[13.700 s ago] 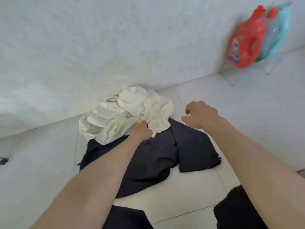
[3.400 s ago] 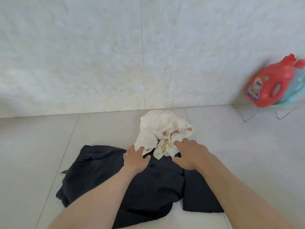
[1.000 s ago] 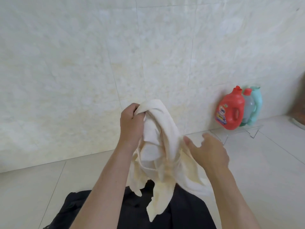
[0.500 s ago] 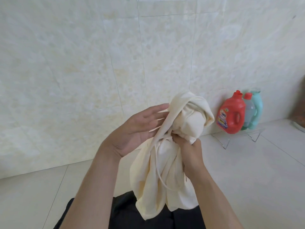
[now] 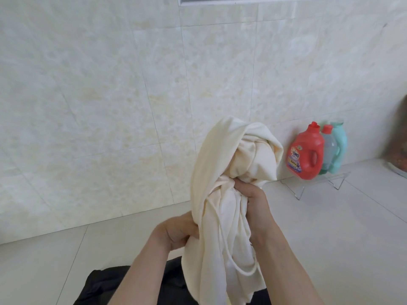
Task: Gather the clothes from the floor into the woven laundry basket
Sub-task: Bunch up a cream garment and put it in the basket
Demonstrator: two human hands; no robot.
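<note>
A cream garment (image 5: 222,216) with a drawstring hangs bunched in front of me, lifted off the floor. My right hand (image 5: 253,199) grips it around the middle, just below the bundled top. My left hand (image 5: 176,233) holds its left edge lower down, fingers closed on the fabric. A black garment (image 5: 105,287) lies spread on the floor tiles beneath my arms, partly hidden by them. No woven laundry basket is in view.
A red detergent bottle (image 5: 305,155), a clear bottle (image 5: 329,150) and a teal bottle (image 5: 340,148) stand on a clear acrylic stand (image 5: 319,183) against the tiled wall at right. A brown object (image 5: 398,146) shows at the far right edge.
My left hand has dropped from the top of the cream garment to its lower left edge and closed on it. My right hand keeps its grip around the middle.
</note>
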